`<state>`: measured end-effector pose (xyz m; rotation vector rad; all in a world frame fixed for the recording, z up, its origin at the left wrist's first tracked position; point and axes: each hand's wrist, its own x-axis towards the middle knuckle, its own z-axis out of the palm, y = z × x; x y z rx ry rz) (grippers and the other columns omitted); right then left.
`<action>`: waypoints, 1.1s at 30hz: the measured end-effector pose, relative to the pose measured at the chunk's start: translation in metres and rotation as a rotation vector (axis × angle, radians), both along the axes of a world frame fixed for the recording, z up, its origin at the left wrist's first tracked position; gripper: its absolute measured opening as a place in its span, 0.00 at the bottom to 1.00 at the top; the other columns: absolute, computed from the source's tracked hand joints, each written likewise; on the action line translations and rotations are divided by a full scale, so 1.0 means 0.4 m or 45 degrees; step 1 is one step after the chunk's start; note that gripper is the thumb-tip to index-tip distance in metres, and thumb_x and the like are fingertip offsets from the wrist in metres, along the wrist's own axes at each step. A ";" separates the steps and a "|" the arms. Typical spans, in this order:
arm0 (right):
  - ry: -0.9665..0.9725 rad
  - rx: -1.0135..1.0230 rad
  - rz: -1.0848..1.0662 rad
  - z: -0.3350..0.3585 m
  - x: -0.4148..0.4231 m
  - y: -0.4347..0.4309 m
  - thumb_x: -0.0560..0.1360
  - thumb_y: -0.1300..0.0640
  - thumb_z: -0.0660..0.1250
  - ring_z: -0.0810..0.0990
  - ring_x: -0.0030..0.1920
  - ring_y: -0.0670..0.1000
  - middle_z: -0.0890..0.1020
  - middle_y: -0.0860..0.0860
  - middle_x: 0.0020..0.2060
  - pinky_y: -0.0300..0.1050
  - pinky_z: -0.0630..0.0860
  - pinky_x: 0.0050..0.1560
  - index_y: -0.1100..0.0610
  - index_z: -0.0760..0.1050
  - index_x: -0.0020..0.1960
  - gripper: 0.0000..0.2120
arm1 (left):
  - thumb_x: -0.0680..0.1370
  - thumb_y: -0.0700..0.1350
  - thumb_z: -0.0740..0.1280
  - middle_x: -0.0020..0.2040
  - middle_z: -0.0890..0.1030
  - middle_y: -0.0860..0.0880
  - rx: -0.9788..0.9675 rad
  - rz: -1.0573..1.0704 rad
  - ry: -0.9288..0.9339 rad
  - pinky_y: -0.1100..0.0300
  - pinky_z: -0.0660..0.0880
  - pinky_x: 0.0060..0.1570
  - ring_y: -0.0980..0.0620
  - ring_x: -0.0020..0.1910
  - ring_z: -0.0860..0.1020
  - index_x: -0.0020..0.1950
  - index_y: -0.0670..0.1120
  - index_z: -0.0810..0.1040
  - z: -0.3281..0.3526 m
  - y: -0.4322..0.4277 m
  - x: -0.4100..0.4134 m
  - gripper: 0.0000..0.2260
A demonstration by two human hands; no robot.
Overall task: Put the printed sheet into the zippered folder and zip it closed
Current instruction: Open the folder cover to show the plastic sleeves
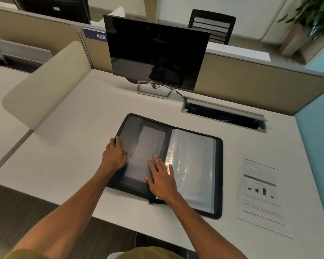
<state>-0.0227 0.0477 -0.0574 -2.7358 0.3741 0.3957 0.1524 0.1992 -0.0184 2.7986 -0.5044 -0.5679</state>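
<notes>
Zippered folder (220, 165) lies open flat on the white bench (79, 146), about centre, with its spine running away from us. On its right half we see a stack of clear plastic sleeves (193, 161). On the left half, a translucent sleeve lies over the dark inner cover, and it is blurred.

Left hand (114, 156) sits on the folder's left edge with its fingers (124, 153) bent onto the inner cover and the thumb along the rim. We cannot tell whether it pinches the edge or only presses on it.

Right hand (162, 178) is flat, fingers straight and spread, palm down on the sleeves just beside the spine near the front edge. It holds nothing.

Zipper pull (151, 201) sticks out at the front edge, just left of the right wrist.

Printed sheet (260, 191) lies flat on the bench to the right of the folder, apart from it, face up with text and a small bar chart. Neither hand touches it.

Behind the folder we see a dark Dell monitor (155, 51) on its stand and an open cable hatch (223, 116) in the bench top. There is a partition label reading 438 (97, 35), an office chair (211, 25) beyond the partition and a plant (316, 14) at top right.
</notes>
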 end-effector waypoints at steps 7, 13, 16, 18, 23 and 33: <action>-0.032 0.062 -0.012 -0.008 -0.006 -0.014 0.86 0.39 0.53 0.45 0.87 0.54 0.42 0.49 0.86 0.64 0.43 0.86 0.47 0.43 0.87 0.34 | 0.89 0.55 0.57 0.87 0.46 0.34 0.030 0.035 0.015 0.35 0.51 0.85 0.33 0.87 0.49 0.88 0.38 0.46 -0.038 -0.036 -0.009 0.35; -0.099 0.204 -0.099 -0.005 -0.040 -0.056 0.87 0.43 0.57 0.49 0.87 0.52 0.47 0.48 0.87 0.57 0.48 0.87 0.48 0.49 0.87 0.32 | 0.89 0.56 0.56 0.87 0.41 0.34 -0.009 0.073 -0.048 0.35 0.46 0.86 0.33 0.88 0.43 0.88 0.37 0.44 -0.049 -0.099 -0.039 0.36; -0.218 0.243 -0.242 0.012 -0.077 -0.095 0.87 0.45 0.57 0.52 0.86 0.50 0.52 0.46 0.86 0.54 0.49 0.87 0.48 0.52 0.86 0.30 | 0.89 0.57 0.53 0.87 0.37 0.37 -0.051 -0.077 -0.114 0.36 0.42 0.86 0.37 0.88 0.38 0.88 0.39 0.40 -0.052 -0.147 -0.066 0.36; -0.255 0.226 -0.348 0.027 -0.114 -0.140 0.88 0.45 0.57 0.52 0.86 0.48 0.53 0.45 0.86 0.54 0.49 0.87 0.47 0.52 0.86 0.29 | 0.89 0.55 0.53 0.88 0.37 0.38 -0.092 -0.179 -0.101 0.36 0.44 0.87 0.38 0.88 0.38 0.88 0.40 0.41 -0.046 -0.203 -0.090 0.35; -0.290 0.146 -0.609 0.069 -0.255 -0.288 0.87 0.47 0.59 0.55 0.86 0.49 0.57 0.47 0.85 0.54 0.51 0.87 0.49 0.55 0.86 0.29 | 0.90 0.55 0.53 0.88 0.39 0.40 -0.177 -0.386 -0.049 0.38 0.45 0.87 0.39 0.89 0.41 0.89 0.43 0.44 -0.028 -0.377 -0.210 0.32; -0.226 0.008 -1.029 0.105 -0.554 -0.584 0.85 0.52 0.63 0.62 0.83 0.52 0.63 0.50 0.83 0.55 0.60 0.84 0.53 0.62 0.83 0.28 | 0.90 0.51 0.55 0.88 0.53 0.42 -0.199 -0.849 -0.082 0.44 0.54 0.87 0.42 0.88 0.52 0.88 0.43 0.52 -0.018 -0.678 -0.520 0.28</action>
